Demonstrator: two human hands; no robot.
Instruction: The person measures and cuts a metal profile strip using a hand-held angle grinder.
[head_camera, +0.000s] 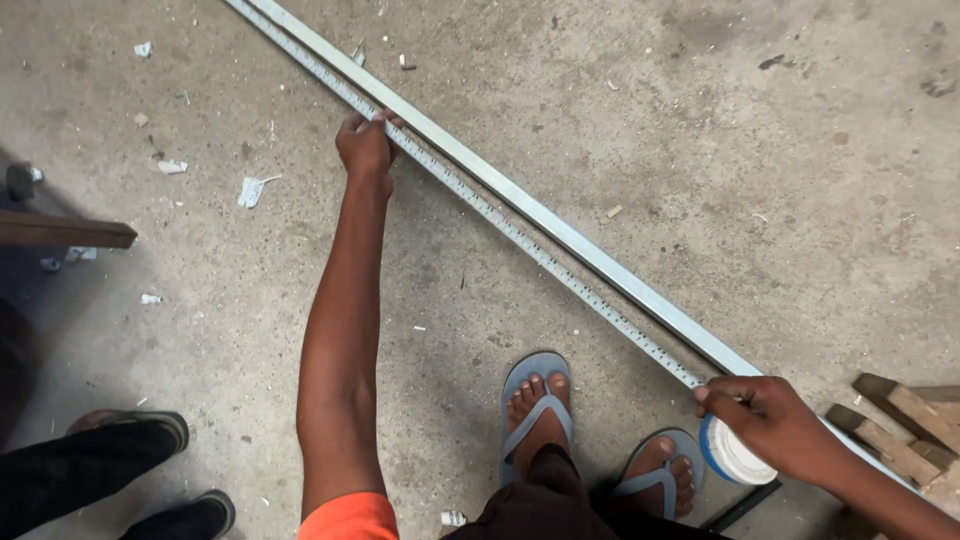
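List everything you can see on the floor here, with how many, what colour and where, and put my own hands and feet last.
Metal bar: one, silver-grey, diagonal across the concrete floor.
Tape measure blade: one, white, laid along the bar.
Tape case: one, white and blue, lower right.
Wood offcuts: several, brown, right edge.
Wooden plank: one, dark, left edge.
Paper scraps: several, white, upper left.
Another person's shoes: two, dark, lower left.
Flip-flops: two, blue, on own feet.
Left hand: fingers pressing the blade.
Right hand: holding the tape case.
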